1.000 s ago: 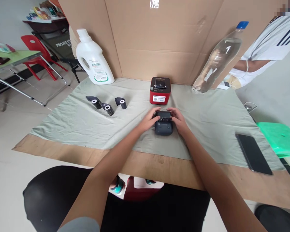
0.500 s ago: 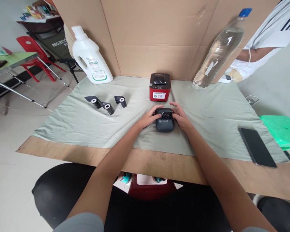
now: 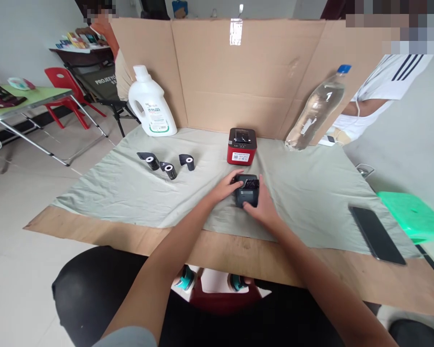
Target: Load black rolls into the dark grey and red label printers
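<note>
A small black portable printer (image 3: 244,196) lies on the cloth in front of me, with a strip of shiny black paper (image 3: 252,183) at its top slot. My left hand (image 3: 226,187) grips its left side, thumb on the top near the strip. Around the right side wraps my right hand (image 3: 266,206), its thumb at the near edge and its fingers along the far right, covering that part. Just behind stands a red and black box-shaped printer (image 3: 241,148). To the left sit three black paper rolls: one (image 3: 152,163), another (image 3: 170,171) and a third (image 3: 190,163), their ends unrolled.
A white detergent bottle (image 3: 152,106) stands back left; a water bottle (image 3: 320,108) leans on the cardboard screen (image 3: 210,77) back right. A phone (image 3: 376,234) lies at the right edge. People are beyond the screen, one in a white sleeve (image 3: 408,74).
My right hand has shifted from the printer's far right corner to its right side, thumb now at the near edge. The left hand stays on it. The view has tilted up.
</note>
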### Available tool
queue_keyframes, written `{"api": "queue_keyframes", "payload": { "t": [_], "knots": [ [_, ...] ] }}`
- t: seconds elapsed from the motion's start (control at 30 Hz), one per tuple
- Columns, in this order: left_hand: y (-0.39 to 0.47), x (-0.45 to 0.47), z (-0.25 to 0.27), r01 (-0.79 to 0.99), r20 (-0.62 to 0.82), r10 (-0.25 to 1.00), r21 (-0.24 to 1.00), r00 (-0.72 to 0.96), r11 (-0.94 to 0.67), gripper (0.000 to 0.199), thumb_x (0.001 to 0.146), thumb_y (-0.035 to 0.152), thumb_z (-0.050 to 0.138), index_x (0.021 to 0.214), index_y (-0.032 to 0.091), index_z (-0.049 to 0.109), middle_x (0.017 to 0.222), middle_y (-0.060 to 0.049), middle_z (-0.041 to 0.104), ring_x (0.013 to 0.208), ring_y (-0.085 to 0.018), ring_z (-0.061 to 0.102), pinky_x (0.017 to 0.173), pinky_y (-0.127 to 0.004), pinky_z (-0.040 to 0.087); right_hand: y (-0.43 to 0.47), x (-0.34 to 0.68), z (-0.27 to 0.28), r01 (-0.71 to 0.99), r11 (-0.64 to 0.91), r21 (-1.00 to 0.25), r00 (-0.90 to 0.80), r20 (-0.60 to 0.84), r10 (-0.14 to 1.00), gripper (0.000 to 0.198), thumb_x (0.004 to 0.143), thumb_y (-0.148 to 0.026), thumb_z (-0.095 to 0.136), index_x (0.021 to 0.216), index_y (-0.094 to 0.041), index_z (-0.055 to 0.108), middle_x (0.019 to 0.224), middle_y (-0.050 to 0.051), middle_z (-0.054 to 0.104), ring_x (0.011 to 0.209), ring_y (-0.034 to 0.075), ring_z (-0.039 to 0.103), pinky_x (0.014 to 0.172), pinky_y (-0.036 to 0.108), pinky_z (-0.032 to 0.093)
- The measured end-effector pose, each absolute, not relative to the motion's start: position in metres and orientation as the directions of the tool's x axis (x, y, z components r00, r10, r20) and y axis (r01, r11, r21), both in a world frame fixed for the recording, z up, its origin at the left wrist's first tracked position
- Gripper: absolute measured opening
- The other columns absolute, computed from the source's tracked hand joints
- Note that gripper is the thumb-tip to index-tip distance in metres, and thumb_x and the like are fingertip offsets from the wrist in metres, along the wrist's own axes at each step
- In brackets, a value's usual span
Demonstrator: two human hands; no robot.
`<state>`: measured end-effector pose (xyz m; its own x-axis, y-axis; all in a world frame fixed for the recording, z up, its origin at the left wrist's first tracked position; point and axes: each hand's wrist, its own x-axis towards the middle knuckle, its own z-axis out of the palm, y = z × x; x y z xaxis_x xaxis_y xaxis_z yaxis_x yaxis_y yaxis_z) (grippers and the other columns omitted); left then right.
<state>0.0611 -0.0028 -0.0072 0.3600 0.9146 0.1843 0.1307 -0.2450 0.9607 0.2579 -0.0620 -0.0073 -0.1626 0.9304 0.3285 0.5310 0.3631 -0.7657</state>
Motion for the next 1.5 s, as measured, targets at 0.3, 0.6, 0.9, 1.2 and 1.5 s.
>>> {"api": "queue_keyframes", "payload": {
  "t": [0.3, 0.6, 0.9, 1.2, 1.5],
  "knots": [
    [0.001, 0.064, -0.015, 0.15, 0.154, 0.947, 0.968, 0.282, -0.202, 0.054, 0.101, 0.039, 0.049, 0.151, 0.018, 0.044, 0.154, -0.015, 0.055, 0.144, -0.024, 0.052, 0.124, -0.042, 0.04, -0.065, 0.242, 0.012, 0.624, 0.187, -0.759, 0.043, 0.273, 0.961, 0.126, 0.065, -0.043, 0.082, 0.166, -0.03, 0.007, 0.155, 0.018, 0.049, 0.137, 0.049, 0.051, 0.114, 0.065, 0.045],
    [-0.025, 0.078, 0.0, 0.701, 0.029, 0.76, 0.364, 0.649, -0.613, 0.061, 0.108, 0.045, 0.035, 0.161, 0.017, 0.036, 0.174, -0.01, 0.021, 0.164, -0.026, 0.017, 0.134, -0.053, 0.009, 0.066, 0.313, 0.033, 0.709, 0.04, -0.704, 0.27, 0.324, 0.907, 0.126, 0.067, -0.04, 0.081, 0.166, -0.011, 0.008, 0.16, 0.025, 0.042, 0.145, 0.045, 0.046, 0.12, 0.059, 0.038],
    [-0.034, 0.077, -0.006, 0.528, 0.21, 0.682, 0.491, 0.7, -0.693, 0.058, 0.1, 0.048, 0.051, 0.154, 0.025, 0.05, 0.169, -0.005, 0.036, 0.16, -0.027, 0.028, 0.133, -0.053, 0.019, 0.105, 0.324, 0.03, 0.764, 0.076, -0.64, 0.212, 0.361, 0.908, 0.123, 0.068, -0.039, 0.085, 0.165, -0.011, 0.015, 0.166, 0.031, 0.025, 0.151, 0.053, 0.028, 0.12, 0.069, 0.024],
    [0.103, 0.047, 0.044, -0.132, 0.085, 0.996, 0.987, -0.029, -0.089, 0.09, 0.067, 0.006, 0.056, 0.155, 0.019, 0.048, 0.153, -0.007, 0.059, 0.153, -0.03, 0.042, 0.13, -0.046, 0.029, 0.114, 0.254, 0.01, 0.298, 0.297, -0.907, -0.139, 0.266, 0.954, 0.106, 0.071, -0.049, 0.081, 0.16, -0.016, 0.033, 0.155, 0.02, 0.051, 0.141, 0.035, 0.053, 0.118, 0.053, 0.045],
    [0.064, 0.055, 0.031, -0.17, 0.257, 0.957, 0.957, 0.131, -0.234, 0.103, 0.064, 0.005, 0.057, 0.163, 0.02, 0.035, 0.164, -0.006, 0.046, 0.157, -0.031, 0.035, 0.132, -0.044, 0.027, 0.068, 0.24, 0.018, 0.329, 0.421, -0.846, -0.007, 0.443, 0.896, 0.091, 0.074, -0.044, 0.08, 0.153, -0.018, 0.043, 0.146, 0.018, 0.06, 0.133, 0.034, 0.059, 0.116, 0.054, 0.045]
  ]
}}
